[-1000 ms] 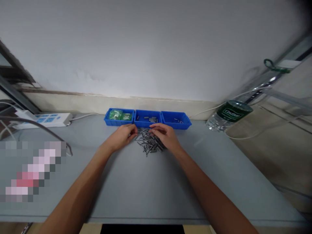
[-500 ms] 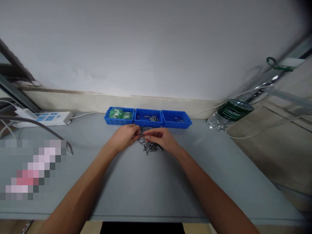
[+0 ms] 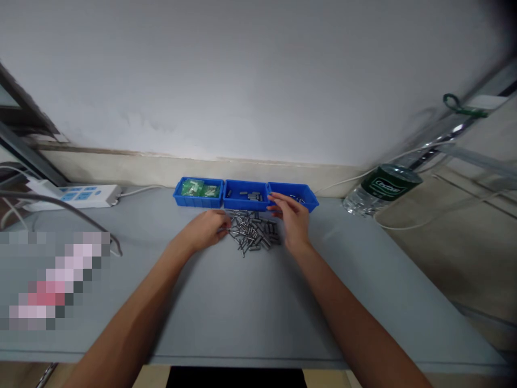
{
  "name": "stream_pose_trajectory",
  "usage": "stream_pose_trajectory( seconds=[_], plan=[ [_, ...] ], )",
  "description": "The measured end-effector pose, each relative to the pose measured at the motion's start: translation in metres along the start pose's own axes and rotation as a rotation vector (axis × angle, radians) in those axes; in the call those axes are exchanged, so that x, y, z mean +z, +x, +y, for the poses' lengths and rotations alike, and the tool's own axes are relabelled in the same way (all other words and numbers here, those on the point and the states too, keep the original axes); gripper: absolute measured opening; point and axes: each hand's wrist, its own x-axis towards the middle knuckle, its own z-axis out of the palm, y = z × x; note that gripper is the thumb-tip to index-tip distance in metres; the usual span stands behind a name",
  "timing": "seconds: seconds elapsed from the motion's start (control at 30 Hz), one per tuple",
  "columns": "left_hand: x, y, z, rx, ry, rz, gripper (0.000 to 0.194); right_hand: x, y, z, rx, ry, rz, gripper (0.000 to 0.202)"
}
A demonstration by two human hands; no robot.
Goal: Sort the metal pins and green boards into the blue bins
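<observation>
A heap of small metal pins and cylindrical pieces (image 3: pixel 250 230) lies on the grey table. At its left edge is my left hand (image 3: pixel 208 229), its fingers curled closed against the outermost pieces; what they hold, if anything, is hidden. My right hand (image 3: pixel 294 218) is raised at the front of the right blue bin (image 3: pixel 311 203), beside the heap. Its fingers are drawn together, and anything between them is too small to make out. The middle blue bin (image 3: pixel 242 205) contains several short grey cylinders (image 3: pixel 253 196). A few thin metal pieces (image 3: pixel 298 198) lie in the right bin.
The left blue bin (image 3: pixel 197 202) holds green-and-white packets (image 3: pixel 193 187). A white power strip (image 3: pixel 89 195) with cables sits at the left. A clear bottle with a green label (image 3: pixel 383 186) leans at the right. The wall (image 3: pixel 258 97) rises behind the bins.
My right hand has moved from the heap rightward and up to the right bin, uncovering more metal pieces. My left hand has shifted slightly left and stays at the heap's edge.
</observation>
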Motion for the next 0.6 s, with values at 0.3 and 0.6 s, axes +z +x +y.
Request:
stream_pose_trajectory(
  seconds=[0.3,0.6],
  plan=[
    [0.006,0.001,-0.001,0.006,0.042,-0.066,0.02,0.001,0.0,0.002,0.02,0.034,0.033,0.027],
    [0.005,0.0,-0.001,0.011,0.043,-0.016,0.015,0.007,-0.008,-0.001,-0.042,-0.044,-0.105,0.02]
  ],
)
